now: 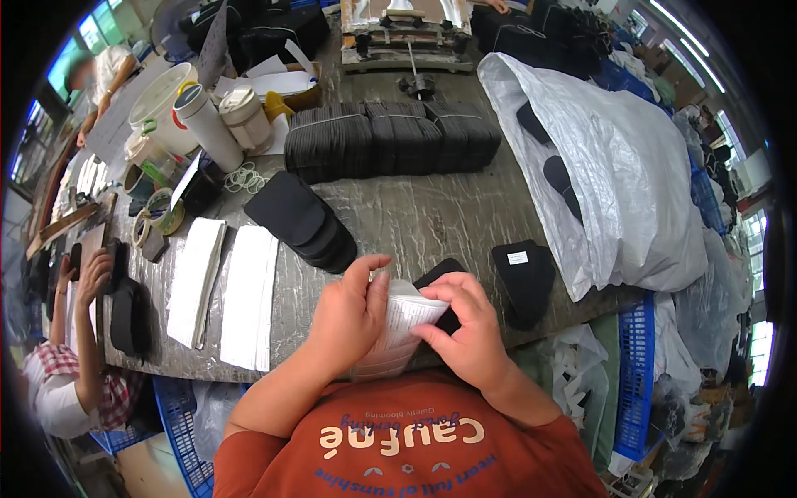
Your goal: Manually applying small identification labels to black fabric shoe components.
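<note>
Both of my hands are close to my body at the table's near edge, holding one thin printed sheet [407, 315] that looks partly translucent, like a clear bag with print. My left hand [353, 309] is closed on its left side, thumb up against the index finger. On the other side my right hand [465, 324] pinches the upper right corner between thumb and fingers. A black rounded pad [442, 270] lies partly hidden behind the right hand. Farther right rests another group of black pads [525, 290] with a small white label on top.
A fanned stack of black pads [303, 220] and two white paper stacks [195, 282] lie left. Behind are tied black bundles [390, 141], bottles [207, 124] and rubber bands [246, 178]. A white sack [623, 183] of black pads stands right. A co-worker's hands [91, 278] work far left.
</note>
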A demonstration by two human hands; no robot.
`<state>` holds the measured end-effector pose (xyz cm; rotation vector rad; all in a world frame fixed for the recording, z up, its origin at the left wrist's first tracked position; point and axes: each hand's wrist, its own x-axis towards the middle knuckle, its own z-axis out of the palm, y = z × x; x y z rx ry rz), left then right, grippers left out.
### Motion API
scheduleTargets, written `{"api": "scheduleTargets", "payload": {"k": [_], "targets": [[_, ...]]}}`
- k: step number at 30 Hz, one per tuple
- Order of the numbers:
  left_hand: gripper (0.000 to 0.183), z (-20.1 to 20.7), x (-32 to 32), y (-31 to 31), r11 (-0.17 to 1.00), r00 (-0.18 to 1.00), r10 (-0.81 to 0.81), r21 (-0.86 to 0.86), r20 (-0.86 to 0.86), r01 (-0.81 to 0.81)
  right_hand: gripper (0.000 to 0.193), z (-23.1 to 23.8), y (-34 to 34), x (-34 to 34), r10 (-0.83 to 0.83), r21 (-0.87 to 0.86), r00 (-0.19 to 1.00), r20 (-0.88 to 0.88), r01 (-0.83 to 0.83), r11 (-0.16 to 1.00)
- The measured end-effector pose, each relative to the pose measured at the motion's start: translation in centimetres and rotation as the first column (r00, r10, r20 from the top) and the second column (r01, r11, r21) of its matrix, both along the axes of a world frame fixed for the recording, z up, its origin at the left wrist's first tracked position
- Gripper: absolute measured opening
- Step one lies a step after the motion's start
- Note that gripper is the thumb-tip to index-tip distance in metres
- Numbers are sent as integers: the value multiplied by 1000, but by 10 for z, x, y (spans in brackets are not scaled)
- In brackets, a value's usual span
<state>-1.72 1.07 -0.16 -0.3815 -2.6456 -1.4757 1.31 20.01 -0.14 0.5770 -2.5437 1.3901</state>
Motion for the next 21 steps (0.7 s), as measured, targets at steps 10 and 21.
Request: {"api": "scheduleTargets", "payload": {"k": [10,21], "targets": [[24,4,3,-1,981,976,63,167,208,-99,57,-12,-7,4,49,-624,932,358,199,756],[39,7,1,-23,926,956,-291,261,29,274,31,12,-9,3,-90,-145,995,33,94,985]]}}
